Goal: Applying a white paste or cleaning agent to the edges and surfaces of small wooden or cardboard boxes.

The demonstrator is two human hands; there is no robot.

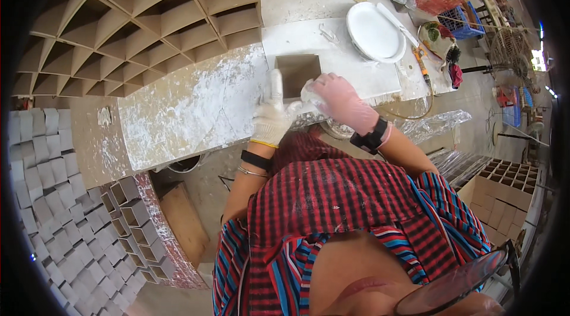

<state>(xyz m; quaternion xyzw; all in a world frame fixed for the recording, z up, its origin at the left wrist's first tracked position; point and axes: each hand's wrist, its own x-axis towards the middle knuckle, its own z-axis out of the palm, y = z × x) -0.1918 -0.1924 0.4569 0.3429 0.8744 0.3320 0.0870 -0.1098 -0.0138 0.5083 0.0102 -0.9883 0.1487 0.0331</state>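
Observation:
A small open-topped square brown cardboard box (298, 76) stands near the front edge of the work table. My left hand (273, 115), in a white knit glove, grips the box's left side, with fingers stretched along that wall and the thumb at the near side. In a pink glove, my right hand (345, 101) is closed at the box's near right corner. Something whitish (311, 93) shows at its fingertips, too blurred to name. Behind the box, to the right, a round white tub (376, 32) holds white matter, and a flat white stick (396, 24) lies across its rim.
Stacked brown cardboard dividers (148, 19) rise at the back left. White smears cover the table (190, 111). An orange-handled tool with a hose (423, 63) lies at the right, beside a floral cloth (438, 40). Grey box pieces (53, 197) are stacked at lower left, gridded cartons (502, 194) at lower right.

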